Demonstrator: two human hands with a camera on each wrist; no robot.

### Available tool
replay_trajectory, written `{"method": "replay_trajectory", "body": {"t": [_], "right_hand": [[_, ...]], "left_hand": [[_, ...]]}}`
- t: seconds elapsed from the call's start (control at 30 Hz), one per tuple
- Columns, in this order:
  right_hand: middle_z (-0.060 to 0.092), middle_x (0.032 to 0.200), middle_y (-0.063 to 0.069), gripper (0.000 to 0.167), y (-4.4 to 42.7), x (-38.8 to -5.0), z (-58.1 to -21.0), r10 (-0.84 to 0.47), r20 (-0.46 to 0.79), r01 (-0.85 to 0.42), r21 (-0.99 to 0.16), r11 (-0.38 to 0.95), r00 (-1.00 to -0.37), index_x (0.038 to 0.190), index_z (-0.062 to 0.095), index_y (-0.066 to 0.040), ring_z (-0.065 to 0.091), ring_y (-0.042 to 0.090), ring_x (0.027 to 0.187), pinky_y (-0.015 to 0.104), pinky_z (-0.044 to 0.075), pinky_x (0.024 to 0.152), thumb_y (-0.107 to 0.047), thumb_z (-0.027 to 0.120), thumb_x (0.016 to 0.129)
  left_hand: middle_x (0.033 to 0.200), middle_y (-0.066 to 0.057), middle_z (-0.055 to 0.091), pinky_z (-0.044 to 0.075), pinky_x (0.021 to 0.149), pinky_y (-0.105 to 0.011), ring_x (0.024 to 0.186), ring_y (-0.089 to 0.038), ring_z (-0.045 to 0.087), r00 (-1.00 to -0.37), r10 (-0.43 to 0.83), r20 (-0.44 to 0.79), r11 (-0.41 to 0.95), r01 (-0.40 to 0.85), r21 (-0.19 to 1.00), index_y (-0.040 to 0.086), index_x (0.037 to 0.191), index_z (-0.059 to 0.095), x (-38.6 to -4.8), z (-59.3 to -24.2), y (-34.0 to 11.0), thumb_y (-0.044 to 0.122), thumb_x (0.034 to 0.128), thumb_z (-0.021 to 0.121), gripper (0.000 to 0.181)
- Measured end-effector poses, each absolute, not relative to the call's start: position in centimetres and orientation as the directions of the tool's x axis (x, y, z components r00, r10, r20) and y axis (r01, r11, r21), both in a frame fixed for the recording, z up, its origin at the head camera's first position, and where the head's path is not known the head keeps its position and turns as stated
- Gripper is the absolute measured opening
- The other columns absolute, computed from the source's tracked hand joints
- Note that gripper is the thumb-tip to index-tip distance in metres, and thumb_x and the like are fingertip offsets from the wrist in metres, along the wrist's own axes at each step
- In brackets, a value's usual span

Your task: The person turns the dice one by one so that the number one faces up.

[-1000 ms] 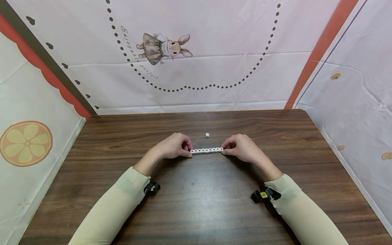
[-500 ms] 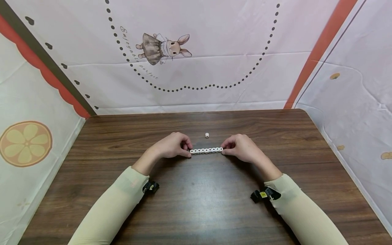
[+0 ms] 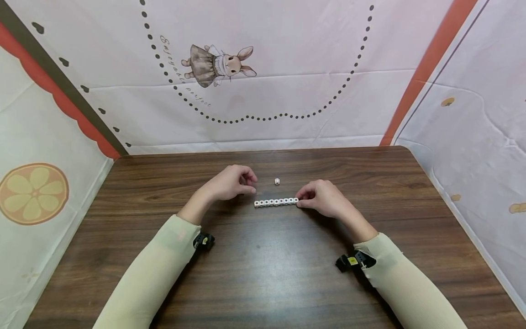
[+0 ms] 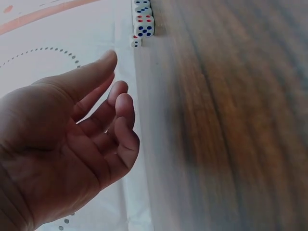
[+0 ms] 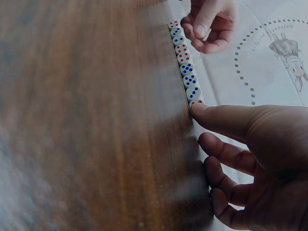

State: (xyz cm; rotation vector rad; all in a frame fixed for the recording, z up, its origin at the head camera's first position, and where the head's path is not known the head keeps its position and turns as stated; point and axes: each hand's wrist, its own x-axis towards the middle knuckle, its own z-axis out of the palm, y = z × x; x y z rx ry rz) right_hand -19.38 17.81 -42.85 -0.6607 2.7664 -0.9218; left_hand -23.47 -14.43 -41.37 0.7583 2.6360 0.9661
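Observation:
A straight row of white dice (image 3: 276, 202) lies on the table, with red and blue pips facing the near side in the right wrist view. My right hand (image 3: 324, 197) pinches the die at the right end; the thumb (image 5: 207, 115) presses its near face, and the index fingertip is hidden. Raised behind the row's left end, my left hand (image 3: 232, 183) touches no die. Its fingers (image 4: 126, 108) are loosely bent, apart from the thumb. A lone die (image 3: 277, 181) sits behind the row, between the hands.
The dark wood-grain table (image 3: 263, 274) reaches back to a pale printed cloth (image 3: 287, 68) hanging behind it. More cloth hangs at both sides. Black wrist cameras are strapped at both sleeves.
My left hand has let go of the row's left end and moved up and away toward the back. The right hand keeps its place, and the row still lies straight.

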Motion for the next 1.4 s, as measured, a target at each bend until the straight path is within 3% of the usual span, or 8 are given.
{"method": "replay_trajectory", "body": {"t": [0.23,0.47,0.83,1.2,1.4], "right_hand": [[0.071,0.08,-0.011,0.009,17.8,-19.4,-42.9,-0.457,0.003,-0.363,-0.611,0.704,-0.89,0.097,0.083,-0.018,0.061,0.011,0.075,0.036,0.049,0.072,-0.021,0.087,0.09],[0.072,0.08,-0.012,0.008,17.7,-19.6,-43.0,-0.46,0.013,-0.371,-0.613,0.698,-0.888,0.096,0.083,-0.018,0.061,0.011,0.074,0.035,0.049,0.071,-0.02,0.088,0.089],[0.072,0.08,-0.012,0.008,17.7,-19.5,-42.8,-0.46,0.009,-0.367,-0.615,0.697,-0.888,0.096,0.084,-0.019,0.061,0.011,0.074,0.036,0.048,0.071,-0.02,0.088,0.089],[0.072,0.08,-0.013,0.009,17.8,-19.5,-42.8,-0.46,0.011,-0.368,-0.616,0.696,-0.888,0.097,0.084,-0.018,0.061,0.011,0.074,0.036,0.049,0.071,-0.02,0.088,0.089],[0.072,0.08,-0.012,0.008,17.9,-19.5,-42.9,-0.464,0.008,-0.37,-0.616,0.696,-0.886,0.096,0.083,-0.018,0.061,0.011,0.074,0.036,0.049,0.071,-0.02,0.088,0.089]], "left_hand": [[0.103,-0.004,0.07,0.053,0.082,-0.038,0.088,-0.019,0.065,-0.84,0.543,0.004,0.642,0.418,0.643,0.004,0.121,0.072,-25.0,-41.6,-13.0,0.011,0.0954,0.081,0.029],[0.104,-0.006,0.071,0.05,0.091,-0.038,0.096,-0.019,0.064,-0.825,0.565,0.013,0.663,0.463,0.589,0.005,0.12,0.073,-26.4,-42.1,-11.1,0.017,0.0948,0.083,0.03],[0.097,-0.003,0.068,0.05,0.089,-0.035,0.092,-0.018,0.062,-0.812,0.583,-0.026,0.683,0.472,0.558,0.005,0.117,0.074,-27.2,-42.1,-8.6,0.023,0.091,0.086,0.034],[0.083,0.004,0.067,0.048,0.082,-0.029,0.081,-0.011,0.06,-0.811,0.584,-0.036,0.697,0.478,0.535,0.012,0.098,0.078,-27.4,-42.6,-7.4,0.021,0.0908,0.086,0.013],[0.083,0.005,0.069,0.049,0.081,-0.029,0.082,-0.01,0.061,-0.816,0.577,-0.034,0.679,0.457,0.574,0.013,0.094,0.078,-27.3,-42.8,-7.9,0.017,0.0917,0.084,0.008]]}}
